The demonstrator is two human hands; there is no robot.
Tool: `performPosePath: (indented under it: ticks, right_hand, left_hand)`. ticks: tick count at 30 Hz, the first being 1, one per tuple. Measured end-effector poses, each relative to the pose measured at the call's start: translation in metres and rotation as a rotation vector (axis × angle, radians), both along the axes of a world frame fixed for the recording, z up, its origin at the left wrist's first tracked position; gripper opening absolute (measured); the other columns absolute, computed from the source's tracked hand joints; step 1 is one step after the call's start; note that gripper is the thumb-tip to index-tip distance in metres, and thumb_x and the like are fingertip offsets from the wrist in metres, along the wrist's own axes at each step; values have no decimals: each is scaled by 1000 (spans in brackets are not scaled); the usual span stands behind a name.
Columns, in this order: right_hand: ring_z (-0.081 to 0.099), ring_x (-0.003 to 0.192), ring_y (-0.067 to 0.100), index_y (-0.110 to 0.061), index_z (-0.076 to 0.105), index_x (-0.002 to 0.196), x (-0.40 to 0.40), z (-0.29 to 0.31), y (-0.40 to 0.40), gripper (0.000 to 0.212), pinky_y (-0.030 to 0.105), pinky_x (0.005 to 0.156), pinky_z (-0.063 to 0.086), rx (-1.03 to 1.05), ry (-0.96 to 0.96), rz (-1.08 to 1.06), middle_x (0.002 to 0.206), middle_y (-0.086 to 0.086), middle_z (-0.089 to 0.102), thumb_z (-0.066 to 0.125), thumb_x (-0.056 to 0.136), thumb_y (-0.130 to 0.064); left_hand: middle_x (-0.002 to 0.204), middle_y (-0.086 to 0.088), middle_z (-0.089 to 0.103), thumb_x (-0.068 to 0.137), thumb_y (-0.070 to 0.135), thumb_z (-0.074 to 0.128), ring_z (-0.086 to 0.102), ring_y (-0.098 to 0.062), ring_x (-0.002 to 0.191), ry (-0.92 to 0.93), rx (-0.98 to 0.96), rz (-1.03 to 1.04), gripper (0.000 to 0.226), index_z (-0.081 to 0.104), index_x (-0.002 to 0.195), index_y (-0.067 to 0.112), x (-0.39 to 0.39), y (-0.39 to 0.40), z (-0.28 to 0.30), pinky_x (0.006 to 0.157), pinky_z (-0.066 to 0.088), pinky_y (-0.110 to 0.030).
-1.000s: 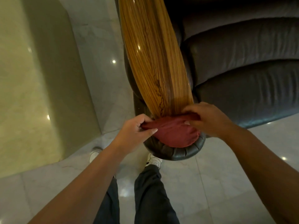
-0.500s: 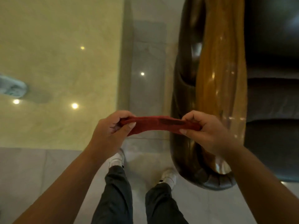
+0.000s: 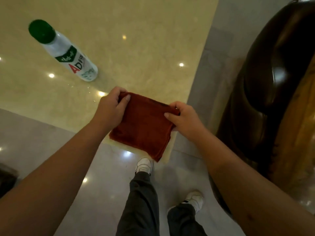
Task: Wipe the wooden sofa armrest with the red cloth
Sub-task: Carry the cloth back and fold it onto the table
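Both hands, the left hand [image 3: 111, 106] and the right hand [image 3: 185, 119], pinched the top corners of the folded red cloth [image 3: 144, 128], held left of the wooden armrest [image 3: 296, 133] and apart from it. It seemed a refolding step; next, the cloth should go onto the wood.
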State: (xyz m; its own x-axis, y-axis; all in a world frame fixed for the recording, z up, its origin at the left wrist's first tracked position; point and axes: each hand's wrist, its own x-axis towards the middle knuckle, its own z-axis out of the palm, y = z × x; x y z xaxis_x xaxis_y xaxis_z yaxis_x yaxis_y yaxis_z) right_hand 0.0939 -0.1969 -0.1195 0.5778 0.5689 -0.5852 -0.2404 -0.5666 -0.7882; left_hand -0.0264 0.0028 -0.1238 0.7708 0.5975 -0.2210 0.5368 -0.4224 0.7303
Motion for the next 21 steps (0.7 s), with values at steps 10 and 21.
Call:
performPosePath:
  ticks: [10, 21]
  right_hand:
    - [47, 119, 21, -15, 48, 131, 32, -36, 32, 54, 26, 95, 40, -406, -663, -51, 132, 6, 51, 71, 84, -27]
    - [-17, 146, 33, -27, 0, 153, -32, -73, 23, 77, 50, 117, -5, -469, -853, 456, 162, 11, -8, 29, 92, -63]
  left_hand:
    - [120, -22, 58, 92, 27, 56, 57, -43, 102, 166, 542, -319, 46, 44, 131, 6, 67, 18, -46, 77, 52, -52]
    - [161, -14, -3, 91, 62, 28, -8, -36, 146, 355, 571, -631, 69, 7, 151, 35, 19, -20, -65, 116, 5, -56]
